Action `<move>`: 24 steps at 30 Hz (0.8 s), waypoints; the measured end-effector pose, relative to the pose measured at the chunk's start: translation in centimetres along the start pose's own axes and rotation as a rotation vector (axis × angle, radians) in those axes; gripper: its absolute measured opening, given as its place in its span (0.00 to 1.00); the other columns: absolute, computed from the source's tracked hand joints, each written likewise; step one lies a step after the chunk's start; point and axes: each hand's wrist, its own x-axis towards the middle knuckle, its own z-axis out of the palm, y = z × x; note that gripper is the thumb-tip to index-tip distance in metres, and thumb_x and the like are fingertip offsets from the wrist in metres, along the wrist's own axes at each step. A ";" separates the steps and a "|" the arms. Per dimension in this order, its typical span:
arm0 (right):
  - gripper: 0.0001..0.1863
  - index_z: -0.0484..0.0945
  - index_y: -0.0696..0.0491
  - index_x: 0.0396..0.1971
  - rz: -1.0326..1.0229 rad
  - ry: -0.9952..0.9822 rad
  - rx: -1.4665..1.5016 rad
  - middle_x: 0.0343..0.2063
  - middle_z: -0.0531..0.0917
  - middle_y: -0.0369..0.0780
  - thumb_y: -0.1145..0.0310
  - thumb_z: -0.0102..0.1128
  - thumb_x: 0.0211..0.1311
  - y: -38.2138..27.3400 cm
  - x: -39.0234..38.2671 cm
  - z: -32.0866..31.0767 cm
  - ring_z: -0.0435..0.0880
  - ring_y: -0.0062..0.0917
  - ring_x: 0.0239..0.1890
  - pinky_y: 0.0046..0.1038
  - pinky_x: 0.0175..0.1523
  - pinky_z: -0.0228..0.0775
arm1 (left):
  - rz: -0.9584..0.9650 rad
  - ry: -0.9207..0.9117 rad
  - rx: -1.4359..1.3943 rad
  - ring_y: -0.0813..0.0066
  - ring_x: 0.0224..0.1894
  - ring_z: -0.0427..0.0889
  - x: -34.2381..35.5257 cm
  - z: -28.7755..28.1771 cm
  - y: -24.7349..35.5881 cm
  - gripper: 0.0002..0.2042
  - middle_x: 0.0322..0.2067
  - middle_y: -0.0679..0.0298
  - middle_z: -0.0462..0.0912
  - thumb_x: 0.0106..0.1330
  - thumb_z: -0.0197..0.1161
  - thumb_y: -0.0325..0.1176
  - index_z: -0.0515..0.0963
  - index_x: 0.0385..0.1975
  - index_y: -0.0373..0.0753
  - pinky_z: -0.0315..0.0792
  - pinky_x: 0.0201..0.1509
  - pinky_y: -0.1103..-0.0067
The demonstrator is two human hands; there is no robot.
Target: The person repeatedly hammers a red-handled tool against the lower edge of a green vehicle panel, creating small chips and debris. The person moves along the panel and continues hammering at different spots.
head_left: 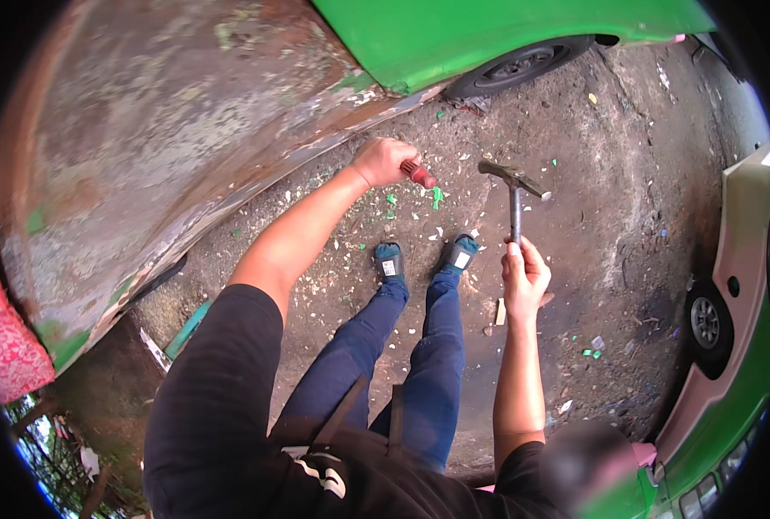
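Note:
My left hand (383, 162) is closed around a tool with a ribbed red handle (418, 174), held close to a car body panel (229, 112) whose paint is scraped and flaked. The tool's working end is hidden behind my fingers. In my right hand (526, 275) is a hammer (514, 208), gripped by its shaft with the head raised. The hammer head is apart from the red handle, to its right.
Green and pale paint chips litter the concrete ground (610, 233) around my feet. A green fender with a black wheel (523, 69) stands at the far side. Another green and pink vehicle (739, 268) is on the right. Red patterned cloth (9, 333) lies at the left.

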 end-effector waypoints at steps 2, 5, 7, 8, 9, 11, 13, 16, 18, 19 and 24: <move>0.13 0.81 0.60 0.46 0.010 0.032 -0.039 0.22 0.75 0.27 0.69 0.61 0.66 2.7 0.0 0.9 0.67 0.07 0.23 0.13 0.26 0.55 | 0.018 0.010 -0.011 0.59 0.29 0.83 -0.3 1.1 -1.7 0.04 0.24 0.64 0.83 0.52 0.65 0.35 0.77 0.23 0.47 0.76 0.33 0.66; 0.11 0.79 0.61 0.45 0.029 0.032 0.036 0.19 0.71 0.28 0.69 0.58 0.69 4.9 -0.2 1.6 0.63 0.08 0.18 0.13 0.22 0.51 | -0.001 0.015 0.002 0.58 0.30 0.83 0.4 1.9 -3.5 0.03 0.24 0.62 0.83 0.52 0.65 0.34 0.78 0.24 0.46 0.76 0.34 0.66; 0.11 0.79 0.60 0.44 0.041 0.038 0.090 0.18 0.69 0.27 0.69 0.57 0.69 5.7 -0.8 1.6 0.62 0.08 0.18 0.14 0.22 0.50 | -0.012 0.026 0.002 0.57 0.30 0.83 0.2 2.3 -3.5 0.03 0.25 0.60 0.83 0.52 0.66 0.32 0.78 0.25 0.45 0.76 0.34 0.65; 0.11 0.79 0.60 0.45 0.057 0.050 0.105 0.18 0.70 0.27 0.69 0.58 0.69 5.8 -1.1 1.4 0.63 0.08 0.18 0.14 0.22 0.51 | -0.024 0.014 0.007 0.56 0.30 0.83 0.1 2.3 -3.7 0.03 0.24 0.60 0.83 0.52 0.66 0.33 0.78 0.25 0.46 0.76 0.34 0.65; 0.12 0.80 0.60 0.46 0.072 0.062 0.121 0.19 0.71 0.27 0.69 0.59 0.68 6.0 -1.5 1.3 0.64 0.08 0.18 0.14 0.22 0.52 | -0.037 0.003 0.013 0.56 0.30 0.83 0.1 2.3 -3.9 0.04 0.24 0.60 0.83 0.52 0.66 0.33 0.78 0.25 0.46 0.76 0.34 0.64; 0.12 0.80 0.60 0.47 0.104 0.090 0.123 0.19 0.72 0.27 0.70 0.59 0.68 6.5 -2.1 0.8 0.65 0.08 0.19 0.14 0.22 0.53 | -0.071 -0.023 0.024 0.55 0.30 0.83 0.3 2.2 -3.8 0.04 0.24 0.59 0.83 0.53 0.66 0.35 0.79 0.25 0.46 0.76 0.34 0.64; 0.12 0.80 0.60 0.47 0.138 0.121 0.098 0.19 0.71 0.27 0.70 0.58 0.68 7.0 -2.5 0.1 0.64 0.08 0.18 0.14 0.22 0.52 | -0.116 -0.054 0.036 0.54 0.30 0.82 0.9 1.9 -3.4 0.05 0.24 0.58 0.82 0.53 0.66 0.36 0.79 0.24 0.45 0.75 0.34 0.63; 0.12 0.79 0.60 0.47 0.154 0.103 0.133 0.18 0.70 0.27 0.70 0.58 0.69 6.7 -3.1 -0.2 0.64 0.08 0.18 0.14 0.22 0.52 | -0.133 -0.173 0.084 0.55 0.29 0.82 1.6 0.8 -3.5 0.05 0.24 0.56 0.81 0.52 0.67 0.34 0.79 0.25 0.43 0.73 0.32 0.64; 0.13 0.79 0.61 0.47 0.151 0.113 0.118 0.18 0.70 0.27 0.69 0.57 0.69 6.6 -3.3 -0.1 0.64 0.08 0.18 0.14 0.22 0.52 | -0.165 -0.237 0.065 0.53 0.28 0.81 2.2 0.3 -3.3 0.05 0.23 0.55 0.81 0.52 0.66 0.35 0.79 0.24 0.43 0.73 0.32 0.64; 0.13 0.79 0.61 0.47 0.152 0.115 0.106 0.18 0.71 0.27 0.69 0.57 0.70 6.6 -3.3 -0.1 0.64 0.08 0.18 0.14 0.22 0.52 | -0.183 -0.269 0.056 0.53 0.27 0.80 2.5 0.1 -3.3 0.06 0.22 0.54 0.80 0.53 0.65 0.36 0.79 0.24 0.42 0.72 0.32 0.64; 0.15 0.78 0.59 0.51 0.139 0.129 -0.071 0.19 0.72 0.28 0.68 0.55 0.71 6.6 -2.2 0.5 0.65 0.09 0.18 0.14 0.23 0.54 | -0.258 -0.497 -0.038 0.53 0.26 0.80 4.0 -0.6 -2.9 0.09 0.21 0.54 0.80 0.55 0.65 0.40 0.80 0.23 0.41 0.72 0.32 0.64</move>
